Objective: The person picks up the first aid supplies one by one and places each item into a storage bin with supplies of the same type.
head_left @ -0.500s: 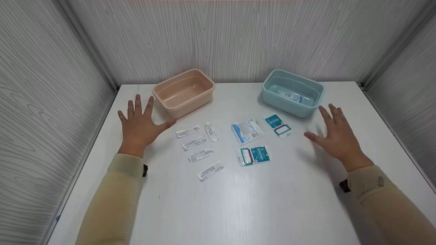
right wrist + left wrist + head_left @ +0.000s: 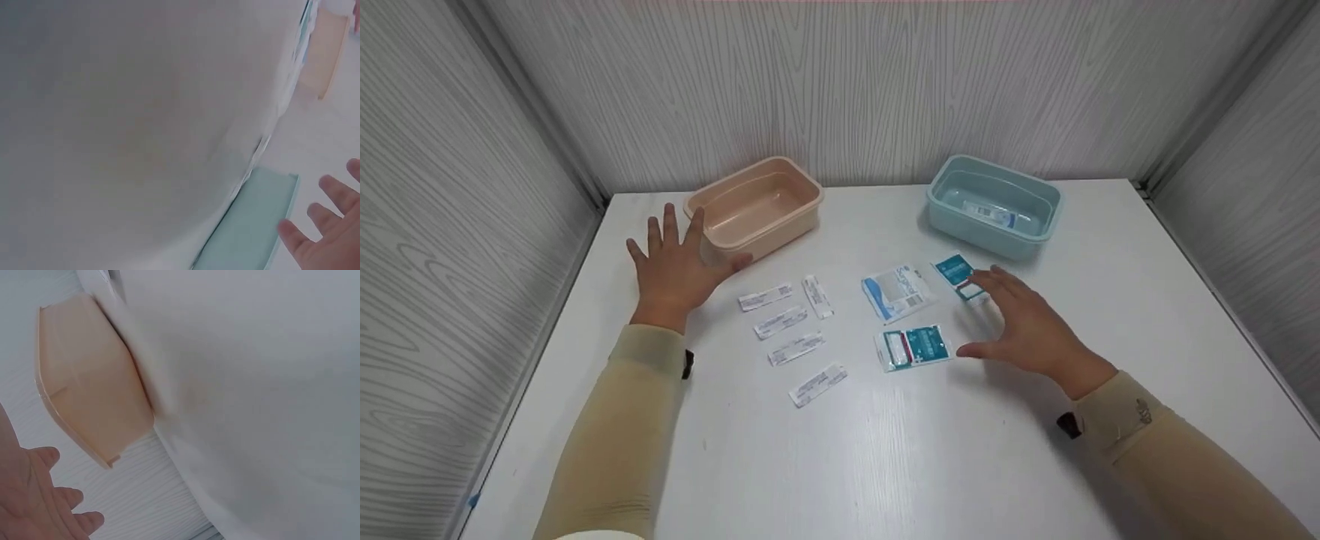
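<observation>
My left hand (image 2: 673, 276) hovers with spread fingers beside the near left corner of the peach bin (image 2: 765, 240), holding nothing. The left wrist view shows its fingers apart from the bin's wall (image 2: 95, 377). My right hand (image 2: 1027, 330), fingers apart and holding nothing, hangs over the table right of the packets. Its fingertips overlap the upper teal-and-white packet (image 2: 955, 268) in the head view, hiding part of it. The thumb tip points at the right end of the lower teal-and-white packet (image 2: 928, 343). A blue-and-white packet (image 2: 898, 292) lies flat left of these.
Several slim white paper sachets (image 2: 781, 322) lie in the middle left of the white table (image 2: 870, 465). At the back right stands a light blue bin (image 2: 990, 236) holding a clear-and-blue packet (image 2: 990, 214). Wood-grain panels (image 2: 870, 90) enclose the back and sides.
My right hand has moved left, from beside the light blue bin to over the teal-and-white packets. The left hand stays by the peach bin. The head view has shifted slightly.
</observation>
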The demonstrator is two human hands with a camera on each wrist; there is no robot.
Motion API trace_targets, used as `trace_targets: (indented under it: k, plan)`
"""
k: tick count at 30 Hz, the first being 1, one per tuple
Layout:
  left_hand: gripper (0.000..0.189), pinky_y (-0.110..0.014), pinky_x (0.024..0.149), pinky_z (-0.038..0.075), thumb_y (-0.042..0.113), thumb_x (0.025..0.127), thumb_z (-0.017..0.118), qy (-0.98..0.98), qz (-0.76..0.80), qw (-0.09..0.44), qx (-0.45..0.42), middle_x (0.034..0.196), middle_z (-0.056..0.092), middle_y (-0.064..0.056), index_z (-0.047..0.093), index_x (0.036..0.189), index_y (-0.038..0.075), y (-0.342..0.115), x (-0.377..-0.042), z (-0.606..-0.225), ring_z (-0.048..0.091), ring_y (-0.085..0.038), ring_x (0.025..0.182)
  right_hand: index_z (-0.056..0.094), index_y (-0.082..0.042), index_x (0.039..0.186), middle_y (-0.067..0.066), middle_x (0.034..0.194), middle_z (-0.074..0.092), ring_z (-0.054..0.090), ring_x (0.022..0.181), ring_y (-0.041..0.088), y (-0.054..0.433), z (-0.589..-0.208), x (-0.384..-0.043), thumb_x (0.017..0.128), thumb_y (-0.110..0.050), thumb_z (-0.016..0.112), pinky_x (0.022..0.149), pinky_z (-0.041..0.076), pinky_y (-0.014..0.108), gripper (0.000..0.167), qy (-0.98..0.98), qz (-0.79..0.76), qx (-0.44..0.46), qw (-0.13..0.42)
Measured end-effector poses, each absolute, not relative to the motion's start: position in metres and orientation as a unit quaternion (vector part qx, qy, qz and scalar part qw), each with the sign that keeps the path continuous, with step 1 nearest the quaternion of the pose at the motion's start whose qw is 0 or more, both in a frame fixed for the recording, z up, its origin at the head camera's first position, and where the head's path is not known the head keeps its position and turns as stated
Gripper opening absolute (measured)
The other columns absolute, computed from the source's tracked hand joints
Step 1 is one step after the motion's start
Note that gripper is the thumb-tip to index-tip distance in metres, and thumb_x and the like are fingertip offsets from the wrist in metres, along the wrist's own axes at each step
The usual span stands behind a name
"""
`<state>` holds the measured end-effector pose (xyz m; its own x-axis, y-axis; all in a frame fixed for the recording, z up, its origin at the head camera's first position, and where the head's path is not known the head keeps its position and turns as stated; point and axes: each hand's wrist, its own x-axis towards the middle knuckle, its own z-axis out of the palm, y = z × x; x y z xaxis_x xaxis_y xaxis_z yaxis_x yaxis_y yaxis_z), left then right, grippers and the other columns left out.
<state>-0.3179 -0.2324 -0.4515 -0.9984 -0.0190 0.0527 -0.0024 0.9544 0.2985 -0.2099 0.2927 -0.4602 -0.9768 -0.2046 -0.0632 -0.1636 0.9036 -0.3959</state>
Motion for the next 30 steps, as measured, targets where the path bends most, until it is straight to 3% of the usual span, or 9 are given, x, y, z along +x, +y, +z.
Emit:
trace_targets:
  k: [7, 14, 22, 26, 30]
  plan:
    - [0.13, -0.088, 0.132, -0.003, 0.108, 0.089, 0.034, -0.989, -0.144, 0.022, 0.001, 0.191, -0.004, -0.024, 0.011, 0.184, 0.023, -0.225, -0.335, -0.453, -0.001, -0.056, 0.176, 0.048, -0.026, 0.17, 0.003, 0.182, 0.044, 0.035, 0.172, 0.038, 0.262, -0.466, -0.203, 0.076, -0.064, 0.102, 0.136, 0.034, 0.066, 0.115, 0.965, -0.201, -0.126, 0.115]
    - [0.13, -0.089, 0.131, -0.005, 0.109, 0.088, 0.031, -0.987, -0.161, 0.013, 0.006, 0.192, -0.006, -0.021, 0.01, 0.184, 0.024, -0.229, -0.344, -0.454, -0.004, -0.056, 0.176, 0.053, -0.029, 0.165, -0.002, 0.172, 0.056, 0.05, 0.163, 0.031, 0.246, -0.472, -0.211, 0.078, -0.051, 0.105, 0.136, 0.04, 0.058, 0.104, 0.958, -0.188, -0.149, 0.155]
    - [0.119, -0.088, 0.132, -0.003, 0.103, 0.096, 0.026, -0.987, -0.162, -0.014, -0.006, 0.192, -0.007, -0.017, 0.01, 0.184, 0.025, -0.218, -0.347, -0.456, -0.006, -0.055, 0.176, 0.063, -0.027, 0.157, -0.001, 0.161, 0.065, 0.057, 0.153, 0.029, 0.249, -0.478, -0.213, 0.088, -0.044, 0.099, 0.133, 0.045, 0.057, 0.079, 0.956, -0.2, -0.13, 0.168]
    - [0.109, -0.087, 0.133, -0.003, 0.096, 0.102, 0.024, -0.987, -0.16, -0.022, -0.008, 0.192, -0.007, -0.018, 0.009, 0.184, 0.025, -0.219, -0.347, -0.456, -0.007, -0.055, 0.176, 0.07, -0.022, 0.148, 0.0, 0.15, 0.072, 0.063, 0.139, 0.026, 0.247, -0.478, -0.212, 0.091, -0.038, 0.098, 0.127, 0.052, 0.054, 0.065, 0.958, -0.202, -0.129, 0.155]
    - [0.1, -0.086, 0.133, -0.003, 0.087, 0.108, 0.027, -0.987, -0.161, -0.026, -0.007, 0.192, -0.006, -0.019, 0.01, 0.184, 0.024, -0.222, -0.344, -0.457, -0.007, -0.055, 0.176, 0.072, -0.02, 0.143, 0.002, 0.142, 0.075, 0.066, 0.127, 0.025, 0.244, -0.476, -0.214, 0.09, -0.034, 0.099, 0.123, 0.055, 0.051, 0.061, 0.959, -0.201, -0.134, 0.15]
